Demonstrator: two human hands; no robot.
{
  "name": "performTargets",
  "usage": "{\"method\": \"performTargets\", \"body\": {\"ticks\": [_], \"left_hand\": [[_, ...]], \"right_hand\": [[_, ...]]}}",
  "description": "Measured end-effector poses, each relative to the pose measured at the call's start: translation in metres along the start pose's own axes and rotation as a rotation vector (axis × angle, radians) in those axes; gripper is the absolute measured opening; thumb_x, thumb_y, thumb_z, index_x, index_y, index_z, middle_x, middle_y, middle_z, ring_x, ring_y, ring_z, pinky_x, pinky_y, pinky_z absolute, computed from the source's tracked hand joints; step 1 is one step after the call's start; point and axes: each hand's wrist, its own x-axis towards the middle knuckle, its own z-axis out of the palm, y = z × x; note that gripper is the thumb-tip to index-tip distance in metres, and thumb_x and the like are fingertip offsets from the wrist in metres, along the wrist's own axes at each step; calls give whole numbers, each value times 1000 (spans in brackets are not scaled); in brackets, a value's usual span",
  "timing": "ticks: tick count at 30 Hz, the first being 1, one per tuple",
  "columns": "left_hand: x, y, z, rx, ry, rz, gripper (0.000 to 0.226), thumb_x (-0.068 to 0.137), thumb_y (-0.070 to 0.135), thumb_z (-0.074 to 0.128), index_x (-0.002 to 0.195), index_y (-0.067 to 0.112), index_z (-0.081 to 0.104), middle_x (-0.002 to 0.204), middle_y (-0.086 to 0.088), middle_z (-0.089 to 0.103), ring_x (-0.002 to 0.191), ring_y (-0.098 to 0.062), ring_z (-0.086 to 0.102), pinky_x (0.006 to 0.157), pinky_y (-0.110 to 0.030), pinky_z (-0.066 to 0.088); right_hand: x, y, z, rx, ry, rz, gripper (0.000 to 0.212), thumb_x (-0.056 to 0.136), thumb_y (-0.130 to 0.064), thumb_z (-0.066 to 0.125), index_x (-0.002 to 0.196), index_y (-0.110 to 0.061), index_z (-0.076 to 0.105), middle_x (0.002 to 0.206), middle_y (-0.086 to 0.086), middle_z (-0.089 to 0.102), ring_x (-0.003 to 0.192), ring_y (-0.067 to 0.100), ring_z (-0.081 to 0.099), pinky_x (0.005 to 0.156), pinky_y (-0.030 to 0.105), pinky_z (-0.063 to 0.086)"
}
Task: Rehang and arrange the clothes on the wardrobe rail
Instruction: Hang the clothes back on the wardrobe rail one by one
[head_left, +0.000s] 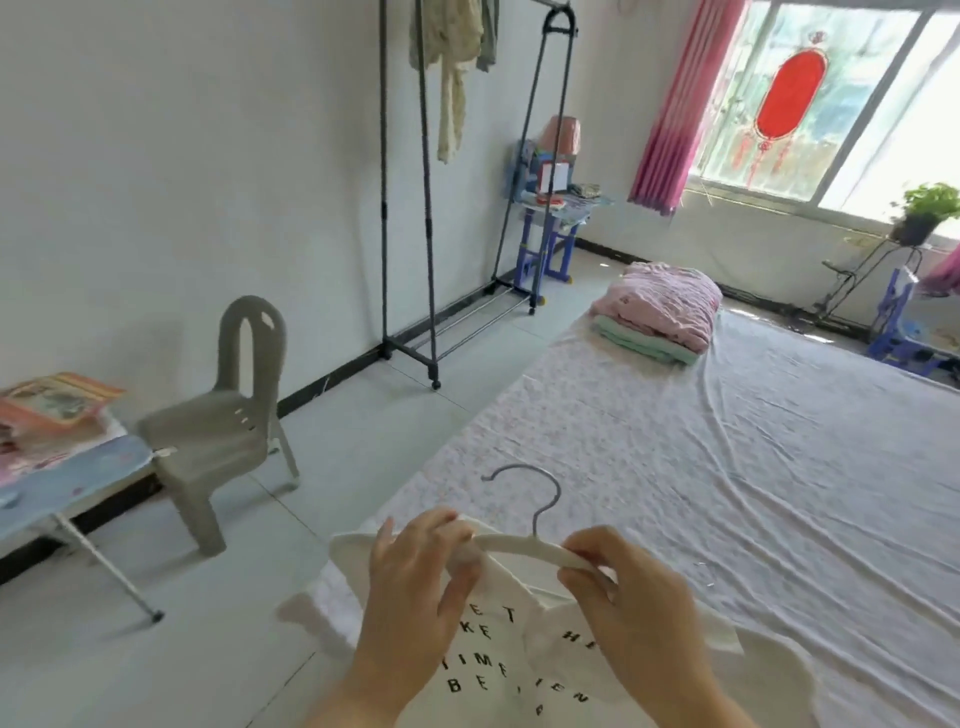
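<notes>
- Both hands meet over the near edge of the bed (727, 467): left hand (410, 582) grips the T-shirt (498, 670) collar, right hand (628, 608) pinches the hanger (519, 545) arm.
- Step, likely: threading the hanger in.
- Next calls for seating both shoulders, then reaching the rack (383, 208).

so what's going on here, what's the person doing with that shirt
A person is fitting a white T-shirt with black lettering onto a white hanger, held over the edge of the bed. The left hand holds the shirt fabric at one end of the hanger, and the right hand pinches the other end. The shirt is not yet on the clothes rack, which stands by the wall with a couple of garments hanging from it.
</notes>
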Motion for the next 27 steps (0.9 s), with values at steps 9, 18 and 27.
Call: {"method": "performTargets", "body": {"ticks": [9,18,27], "left_hand": [[-43,-52,-229,260,314,-137,16,82,37,50,97,33,55,82,18,64,74,1,53,69,-23,40],[-111,-97,-389,534,621,-417,28,73,24,65,99,33,60,79,21,66,70,6,61,63,-28,53],[-200,-77,-496,893,853,-800,35,83,43,43,110,31,62,92,26,58,77,13,54,75,-17,47]], "right_hand": [[11,-199,77,191,-179,-346,31,84,-24,65,83,-50,48,77,-28,61,80,-13,53,65,5,38],[36,-342,202,72,-163,-1097,39,81,-39,42,120,-37,48,70,-12,57,68,7,53,45,14,39],[-10,-510,309,494,-371,-1510,39,85,-31,44,123,-35,50,73,-8,55,51,11,52,29,24,39]]}}
